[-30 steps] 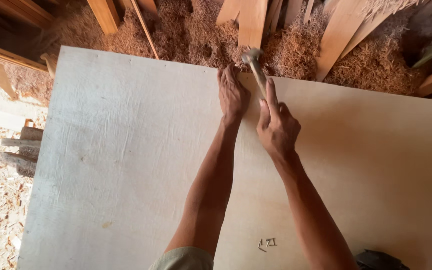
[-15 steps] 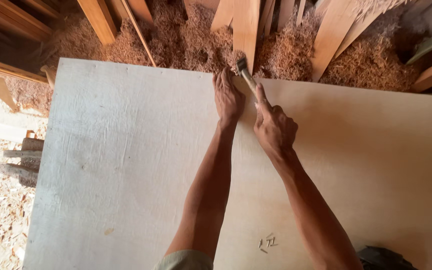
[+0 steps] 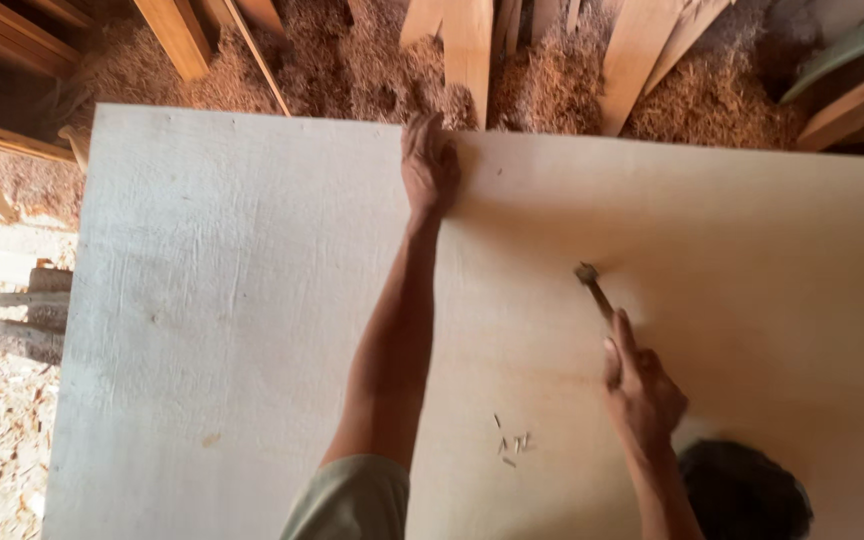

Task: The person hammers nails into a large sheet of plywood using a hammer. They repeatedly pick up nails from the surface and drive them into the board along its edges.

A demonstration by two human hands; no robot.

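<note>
- Plywood sheet [image 3: 252, 330] filled most of the view, pale and flat, with its far edge running across the top.
- Left hand [image 3: 428, 160] lay palm down at that far edge, fingers spread flat on the sheet and gripping nothing; the arm stretched straight out over the board.
- Right hand [image 3: 640, 388] was nearer the body, on the right, fingers clenched round the handle of a hammer [image 3: 592, 287].
- Hammer pointed away from the person, its head low over the sheet, well apart from the left hand; whether the head touched the wood could not be told from this blurred view.
- Nails [image 3: 512, 442], a few small ones, lay loose on the sheet between the two forearms, near the right wrist.
- Shavings [image 3: 542, 85] were heaped beyond the far edge, with planks [image 3: 467, 45] standing or leaning among them.
- Dark round shape [image 3: 744, 492] sat at the bottom right, just beside the right forearm; possibly a cap, but too unclear to say.
</note>
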